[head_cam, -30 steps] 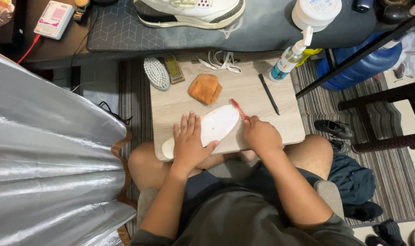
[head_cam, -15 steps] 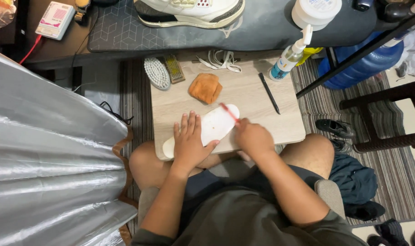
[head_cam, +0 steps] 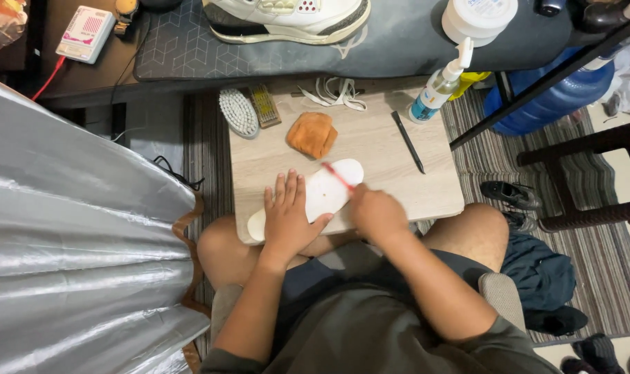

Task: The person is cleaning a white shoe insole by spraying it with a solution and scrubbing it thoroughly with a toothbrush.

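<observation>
1. A white insole (head_cam: 325, 194) lies flat and slantwise on the near part of a small wooden table (head_cam: 384, 149), its heel end toward the near left edge and its toe end pointing toward the middle of the table.
2. The left hand (head_cam: 287, 218) presses down on the heel half of the insole, palm flat, fingers (head_cam: 282, 188) spread apart and laid along it.
3. The right hand (head_cam: 376, 213) is closed in a fist, fingers together and clamped on a thin red-handled tool (head_cam: 337, 176); the tool's far end lies on the toe half of the insole. Whether it carries bristles cannot be told, as it is too small and blurred.
4. An orange cloth (head_cam: 313, 134) sits bunched on the table just beyond the insole, apart from it.
5. A white oval brush (head_cam: 239, 112) lies bristles up at the far left corner of the table, with a smaller tan brush (head_cam: 264, 106) just beside it.
6. White laces (head_cam: 337, 95) lie in a loose heap at the far edge.
7. A black pen-like stick (head_cam: 408, 142) lies on the right part of the table, near a clear spray bottle (head_cam: 438, 86) with a white pump head.
8. A white sneaker (head_cam: 287, 17) stands on a dark mat (head_cam: 398, 48) beyond the table.
9. A silver sheet (head_cam: 73, 242) fills the left side of the view.
</observation>
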